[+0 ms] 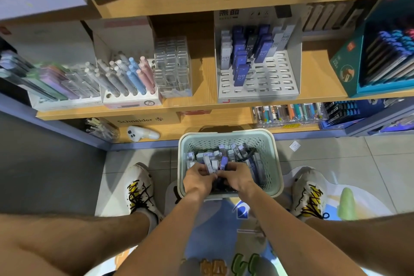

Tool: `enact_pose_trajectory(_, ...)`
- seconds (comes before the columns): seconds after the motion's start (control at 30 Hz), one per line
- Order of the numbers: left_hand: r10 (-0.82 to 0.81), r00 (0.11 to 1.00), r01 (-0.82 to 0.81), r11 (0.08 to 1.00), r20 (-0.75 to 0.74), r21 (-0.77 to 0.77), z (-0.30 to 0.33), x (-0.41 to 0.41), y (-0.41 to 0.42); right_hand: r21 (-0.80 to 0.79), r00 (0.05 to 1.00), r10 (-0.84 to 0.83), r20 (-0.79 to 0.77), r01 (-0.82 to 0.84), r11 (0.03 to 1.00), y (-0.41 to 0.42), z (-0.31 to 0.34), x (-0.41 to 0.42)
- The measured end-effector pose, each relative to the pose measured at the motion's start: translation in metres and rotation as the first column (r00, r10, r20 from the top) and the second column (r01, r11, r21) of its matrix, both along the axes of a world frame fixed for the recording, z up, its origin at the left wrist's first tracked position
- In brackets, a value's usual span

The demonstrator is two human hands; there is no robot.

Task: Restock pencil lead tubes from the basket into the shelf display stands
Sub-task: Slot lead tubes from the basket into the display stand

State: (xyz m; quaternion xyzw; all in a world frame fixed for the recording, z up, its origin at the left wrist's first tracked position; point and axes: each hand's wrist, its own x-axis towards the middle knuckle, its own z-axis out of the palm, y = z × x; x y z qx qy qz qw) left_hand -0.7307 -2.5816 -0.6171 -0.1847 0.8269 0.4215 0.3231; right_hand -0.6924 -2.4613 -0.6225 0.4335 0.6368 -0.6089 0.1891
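Crouched before the shelf [224, 105], basket [276, 163] on the floor between two white shoes. Both hands down inside the basket: left hand [197, 180] and right hand [237, 178] each with a clenched grip around a few lead tubes [211, 166], perhaps sharing one bundle, hard to tell. More tubes loose underneath. Up on the shelf, a grey display stand [257, 76] half filled, front slots open.

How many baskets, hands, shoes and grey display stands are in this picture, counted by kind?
Pale green perforated plastic basket: 1
Bare hands (left hand, right hand) gripping pencil lead tubes: 2
White laced sneakers: 2
Grey slotted cardboard display stand: 1
Total: 6
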Motion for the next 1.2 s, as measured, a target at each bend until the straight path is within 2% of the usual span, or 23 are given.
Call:
enact_pose_trajectory(0.2, 0.131, 0.991, -0.127, 0.963, -0.004, 0.239, 0.018, -0.006, 0.004, -0.116, 0.977, -0.137, -0.162, 0.119, 0.986, 0.011, 0.028, 0.002)
enact_pose_trajectory(0.33, 0.187, 0.982, -0.188, 0.912, 0.037, 0.366, 0.045, -0.008, 0.008, -0.138, 0.962, -0.224, -0.156, 0.203, 0.969, 0.017, 0.055, -0.004)
enact_pose_trajectory(0.43, 0.226, 0.97, -0.241, 0.863, 0.087, 0.445, 0.069, -0.008, 0.009, -0.232, 0.936, -0.33, -0.12, 0.297, 0.926, 0.021, 0.07, -0.004)
enact_pose_trajectory(0.57, 0.183, 0.979, -0.204, 0.819, 0.093, 0.536, 0.115, -0.008, 0.003, -0.336, 0.919, -0.379, -0.113, 0.323, 0.885, 0.031, 0.112, 0.004)
enact_pose_trajectory(0.7, 0.018, 1.0, -0.001, 0.804, -0.022, 0.595, 0.171, -0.02, 0.0, -0.378, 0.936, -0.27, -0.224, 0.172, 0.91, 0.054, 0.174, 0.007)
enact_pose_trajectory(0.87, -0.082, 0.984, 0.163, 0.779, -0.159, 0.606, 0.233, -0.048, 0.01, -0.104, 0.918, 0.019, -0.397, -0.066, 0.992, 0.08, 0.252, -0.008)
enact_pose_trajectory(0.97, -0.09, 0.978, 0.191, 0.749, -0.188, 0.634, 0.247, -0.059, 0.021, -0.129, 0.876, 0.036, -0.481, -0.111, 0.985, 0.088, 0.274, -0.016)
enact_pose_trajectory(1.07, -0.079, 0.971, 0.208, 0.738, -0.225, 0.642, 0.244, -0.061, 0.03, -0.07, 0.876, 0.02, -0.483, -0.062, 0.996, 0.091, 0.276, -0.022)
enact_pose_trajectory(1.2, -0.037, 0.974, 0.178, 0.737, -0.225, 0.651, 0.233, -0.062, 0.04, -0.094, 0.859, -0.048, -0.51, 0.0, 0.996, 0.087, 0.262, -0.035)
